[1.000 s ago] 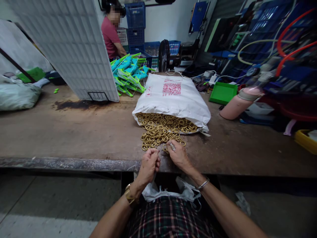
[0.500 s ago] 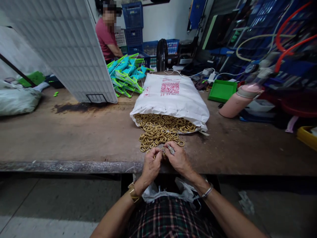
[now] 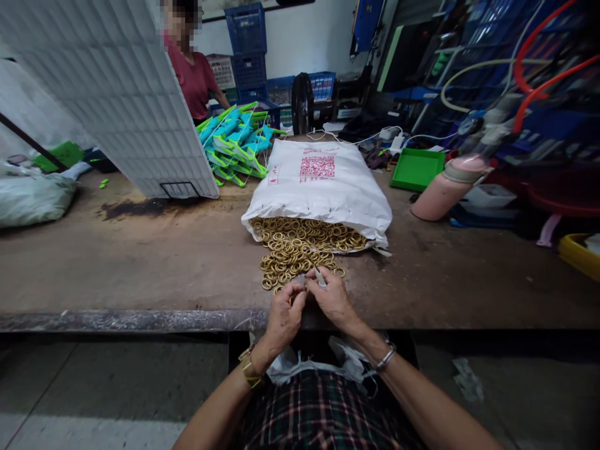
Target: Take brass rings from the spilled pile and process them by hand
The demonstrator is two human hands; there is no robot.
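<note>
My left hand (image 3: 284, 312) is pinched closed at the table's front edge. A bit of a gold-coloured ring (image 3: 291, 300) shows at its fingers, mostly hidden by them. Close beside it, the fingers of my right hand (image 3: 334, 301) are curled round a small pale-grey tool (image 3: 320, 277), whose kind I cannot make out. Both sets of fingertips nearly meet. Just beyond them lies a heap of gold-coloured rings (image 3: 290, 259), spilling from the open mouth of a white woven sack (image 3: 328, 194) with red print.
Left of the sack stand a white ribbed panel (image 3: 154, 125) and a stack of blue-and-green plastic parts (image 3: 239, 144). A green tray (image 3: 417, 169) and a pink bottle (image 3: 443, 194) are on the right. Across the table (image 3: 140, 269) is another person (image 3: 194, 81).
The view has shifted slightly. My hands stay together, the fingertips and small tool moving a little. The person across the table has become more upright.
</note>
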